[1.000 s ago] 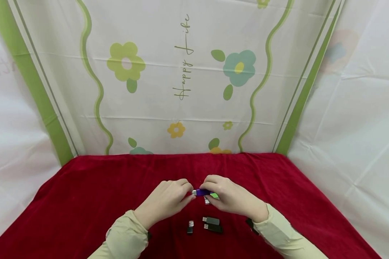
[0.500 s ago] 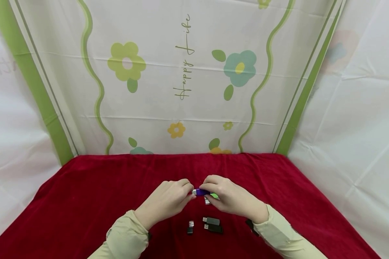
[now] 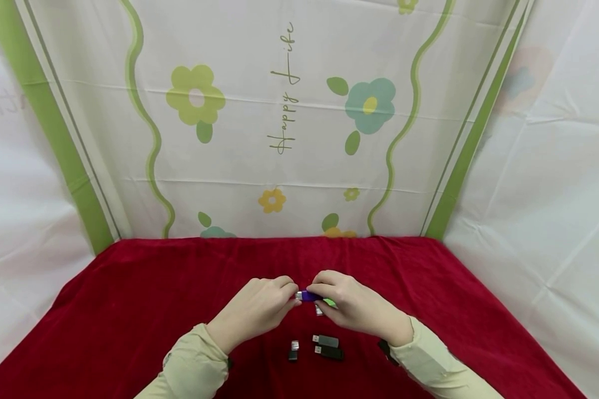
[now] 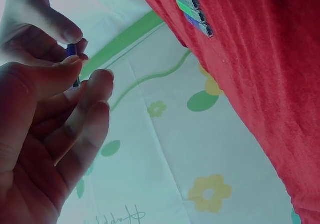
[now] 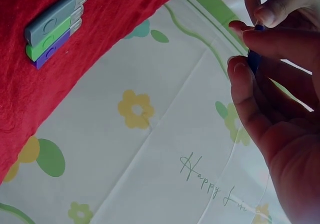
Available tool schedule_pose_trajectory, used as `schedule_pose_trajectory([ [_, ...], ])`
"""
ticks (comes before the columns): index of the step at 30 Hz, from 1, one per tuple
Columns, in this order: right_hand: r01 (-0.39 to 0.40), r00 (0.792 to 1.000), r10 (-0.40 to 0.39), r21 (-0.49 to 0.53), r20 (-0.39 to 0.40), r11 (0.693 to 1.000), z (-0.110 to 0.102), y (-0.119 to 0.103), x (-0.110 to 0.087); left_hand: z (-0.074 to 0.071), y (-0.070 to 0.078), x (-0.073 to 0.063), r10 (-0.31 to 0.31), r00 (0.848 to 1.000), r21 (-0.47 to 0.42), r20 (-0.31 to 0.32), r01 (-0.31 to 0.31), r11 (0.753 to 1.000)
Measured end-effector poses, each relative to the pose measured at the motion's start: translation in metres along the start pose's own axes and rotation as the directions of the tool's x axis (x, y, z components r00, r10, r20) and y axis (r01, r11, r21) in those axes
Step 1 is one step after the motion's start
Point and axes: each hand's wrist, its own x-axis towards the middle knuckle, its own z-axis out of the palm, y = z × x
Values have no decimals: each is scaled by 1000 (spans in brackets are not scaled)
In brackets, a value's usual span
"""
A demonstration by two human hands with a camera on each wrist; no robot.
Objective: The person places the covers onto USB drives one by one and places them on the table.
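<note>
Red velvety cloth [image 3: 155,310] filling near half. Right hand [image 3: 354,302] pinching slim purple plastic USB stick [image 3: 310,296], left hand [image 3: 257,305] pinching its silver plug end [image 3: 299,296], so stick's bridging both sets of fingertips. Black plastic USB stick [image 3: 331,353] and grey one [image 3: 328,341] lying nearer.

A: Can't see what, from the head view?
B: Can't see the right end of the purple flash drive [image 3: 310,296], tucked behind the right hand [image 3: 356,305]. Can't tell how far its silver plug [image 3: 299,296] runs in behind the left hand [image 3: 257,305]. Can glimpse only a scrap of the green drive [image 3: 330,302].
A: And toward the near edge of the red cloth [image 3: 155,310]?
B: Can't name the black-and-silver piece [image 3: 293,354]: too small. Can't follow the cloth to that edge, cut off below with 2 sleeves [image 3: 194,366].
</note>
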Motion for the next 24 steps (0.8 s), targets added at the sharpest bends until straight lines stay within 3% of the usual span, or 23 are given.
schedule_pose_trajectory([
  [9, -8, 998, 6, 32, 64, 999, -2, 1, -1, -3, 2, -1, -70, 989, -99, 129, 83, 992],
  [24, -28, 997, 24, 51, 76, 998, -7, 3, -1, -2, -3, -2, -75, 989, -128, 125, 91, 988],
])
